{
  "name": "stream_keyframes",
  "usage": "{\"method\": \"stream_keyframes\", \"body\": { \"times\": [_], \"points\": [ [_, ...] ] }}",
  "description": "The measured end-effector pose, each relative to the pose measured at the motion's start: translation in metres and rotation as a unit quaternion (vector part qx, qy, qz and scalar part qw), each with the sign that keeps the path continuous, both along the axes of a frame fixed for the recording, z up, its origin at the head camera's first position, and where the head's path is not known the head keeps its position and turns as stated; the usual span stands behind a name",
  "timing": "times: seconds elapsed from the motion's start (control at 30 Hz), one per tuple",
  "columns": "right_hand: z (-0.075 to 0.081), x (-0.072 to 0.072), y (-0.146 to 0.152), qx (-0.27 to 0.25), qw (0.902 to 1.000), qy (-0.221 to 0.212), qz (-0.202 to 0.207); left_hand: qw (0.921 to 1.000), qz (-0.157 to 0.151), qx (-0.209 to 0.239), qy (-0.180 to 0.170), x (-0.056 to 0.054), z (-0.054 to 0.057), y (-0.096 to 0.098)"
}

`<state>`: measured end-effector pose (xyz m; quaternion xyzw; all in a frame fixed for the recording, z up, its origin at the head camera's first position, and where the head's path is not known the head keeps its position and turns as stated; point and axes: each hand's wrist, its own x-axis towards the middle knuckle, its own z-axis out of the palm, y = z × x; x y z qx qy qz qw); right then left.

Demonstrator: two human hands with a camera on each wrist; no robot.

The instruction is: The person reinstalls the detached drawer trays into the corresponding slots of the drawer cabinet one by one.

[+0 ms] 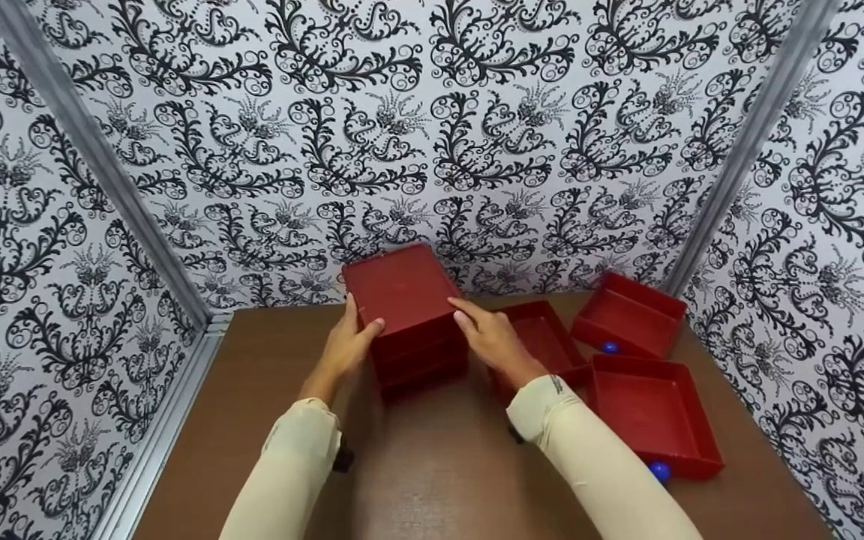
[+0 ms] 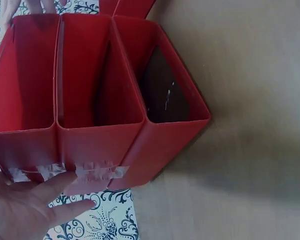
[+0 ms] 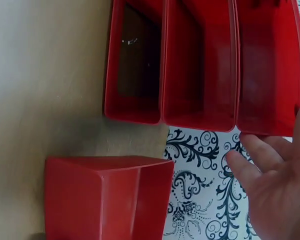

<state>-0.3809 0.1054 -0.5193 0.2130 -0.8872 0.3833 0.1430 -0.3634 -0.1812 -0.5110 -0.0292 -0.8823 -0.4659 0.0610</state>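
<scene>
Red three-bay box (image 1: 402, 289) is at the table's (image 1: 432, 480) back edge, left of its middle, bays facing the front. Left grip (image 1: 346, 345) holds the left side, thumb over the top; right grip (image 1: 496, 337) holds the right. Thin, smooth walls: likely light, fairly stiff plastic, somewhat slippery. Clear tape (image 2: 95, 172) on the left side suggests weak joints; best held low, both sides, squeezing gently.
</scene>
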Motion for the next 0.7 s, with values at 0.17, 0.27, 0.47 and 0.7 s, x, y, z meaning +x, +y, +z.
{"method": "stream_keyframes", "body": {
  "times": [0.17,0.27,0.47,0.7],
  "points": [
    [0.000,0.015,0.003,0.013,0.9992,0.029,-0.025,0.9994,-0.020,0.006,-0.028,-0.010,0.002,0.001],
    [-0.001,0.023,0.003,0.029,0.9979,0.038,-0.045,0.9981,-0.032,0.018,-0.049,-0.015,0.003,0.002],
    [-0.002,0.033,-0.004,0.051,0.9956,0.053,-0.059,0.9950,-0.040,0.043,-0.081,-0.023,0.005,-0.001],
    [-0.002,0.036,-0.004,0.065,0.9915,0.082,-0.078,0.9937,-0.060,0.054,-0.078,-0.031,0.008,0.002]
  ]
}}
